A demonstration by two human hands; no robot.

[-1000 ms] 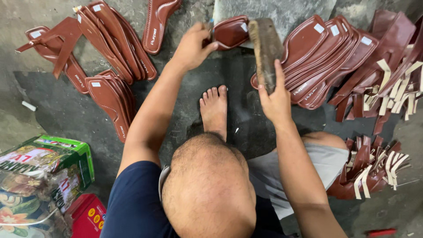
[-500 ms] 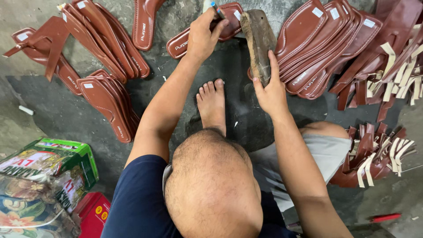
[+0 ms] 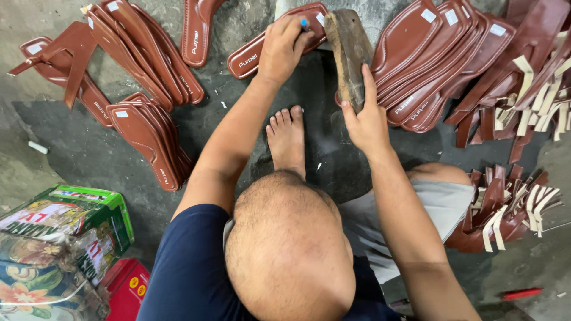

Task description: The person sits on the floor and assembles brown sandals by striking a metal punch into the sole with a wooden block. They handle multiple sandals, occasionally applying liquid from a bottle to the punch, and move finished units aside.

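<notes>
My left hand point(image 3: 282, 50) is closed on a small blue-tipped tool point(image 3: 304, 24) and rests on a brown sandal sole point(image 3: 250, 56) lying flat on the concrete floor. My right hand point(image 3: 366, 116) grips the lower end of a worn wooden block point(image 3: 348, 50) that stands upright beside that sole. My bare foot point(image 3: 287, 139) lies on the floor between the two arms.
Stacks of brown soles lie at the left point(image 3: 148, 131), upper left point(image 3: 143, 47) and upper right point(image 3: 434, 59). Brown straps with pale tabs are heaped at the right point(image 3: 505, 208). Printed cartons point(image 3: 65, 232) and a red box point(image 3: 125, 288) sit at lower left.
The sole under my left hand has come further out to the left and lies flat. The left hand now shows the blue-tipped tool. The right hand keeps the block upright.
</notes>
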